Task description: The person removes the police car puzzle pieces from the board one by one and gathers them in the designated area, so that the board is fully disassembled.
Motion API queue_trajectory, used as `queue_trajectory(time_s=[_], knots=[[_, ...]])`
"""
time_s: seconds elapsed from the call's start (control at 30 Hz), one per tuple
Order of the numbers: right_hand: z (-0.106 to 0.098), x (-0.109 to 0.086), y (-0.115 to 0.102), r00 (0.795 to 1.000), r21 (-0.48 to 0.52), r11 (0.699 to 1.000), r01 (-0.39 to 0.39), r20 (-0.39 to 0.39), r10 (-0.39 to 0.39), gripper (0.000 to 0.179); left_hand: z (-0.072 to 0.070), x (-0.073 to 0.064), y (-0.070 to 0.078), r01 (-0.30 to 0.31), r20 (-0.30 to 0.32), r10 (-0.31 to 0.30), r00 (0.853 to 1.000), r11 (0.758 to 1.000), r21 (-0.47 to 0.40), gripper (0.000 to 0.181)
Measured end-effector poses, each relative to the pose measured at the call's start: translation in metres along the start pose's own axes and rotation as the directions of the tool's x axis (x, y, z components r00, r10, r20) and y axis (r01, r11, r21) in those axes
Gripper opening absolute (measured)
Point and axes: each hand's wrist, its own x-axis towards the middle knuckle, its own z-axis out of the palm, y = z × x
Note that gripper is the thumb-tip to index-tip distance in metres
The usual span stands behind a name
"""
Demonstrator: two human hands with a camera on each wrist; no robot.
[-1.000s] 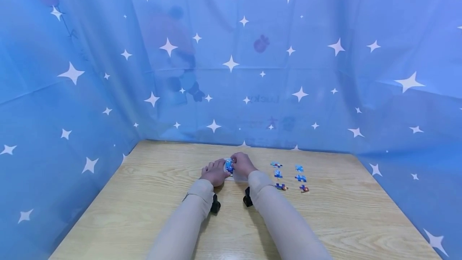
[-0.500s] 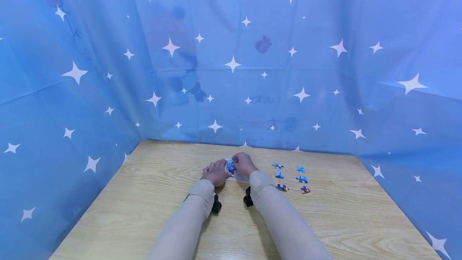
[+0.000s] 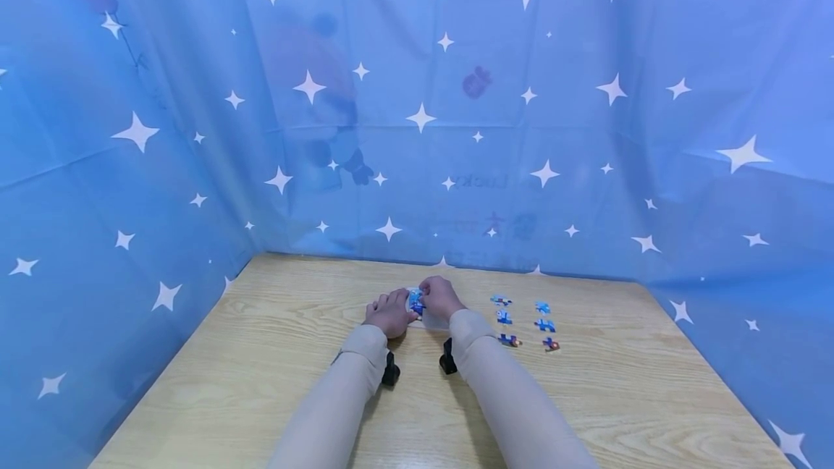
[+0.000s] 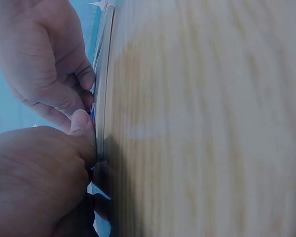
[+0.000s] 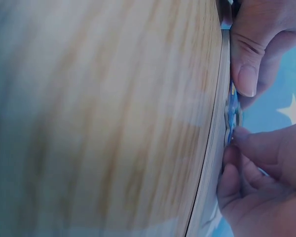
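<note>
A thin pale puzzle board (image 3: 435, 321) lies flat on the table, with blue joined jigsaw pieces (image 3: 415, 300) on its left part. My left hand (image 3: 389, 315) rests at the board's left side, fingers extended and thumb on the near edge of the pieces. From the right, my right hand (image 3: 441, 297) reaches over the board with its fingers bent. Thumb and fingertips pinch a jigsaw piece (image 5: 238, 117) at the edge of the joined ones, seen edge-on in the right wrist view. Most of that piece is hidden by the fingers.
Several loose jigsaw pieces stand in two columns right of the board, among them a blue one (image 3: 545, 325) and a dark red one (image 3: 550, 344). A starry blue curtain (image 3: 417, 187) hangs behind the wooden table (image 3: 260, 382) and along its sides.
The head view has shifted slightly. Both hands stay at the board, and the right fingers have moved only a little over the joined pieces.
</note>
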Motion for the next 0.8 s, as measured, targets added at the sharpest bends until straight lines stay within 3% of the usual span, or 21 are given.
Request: queue_trajectory(time_s=[0.37, 0.8], knots=[[-0.008, -0.004, 0.0, 1.0, -0.013, 1.0, -0.011, -0.009, 0.011, 0.028, 0.006, 0.012, -0.003, 0.015, 0.005, -0.015, 1.0, 1.0, 0.005, 0.065], [-0.013, -0.006, 0.006, 1.0, -0.029, 1.0, -0.007, -0.019, 0.006, 0.029, 0.001, 0.0, 0.0, 0.012, 0.027, -0.012, 1.0, 0.999, -0.031, 0.065]])
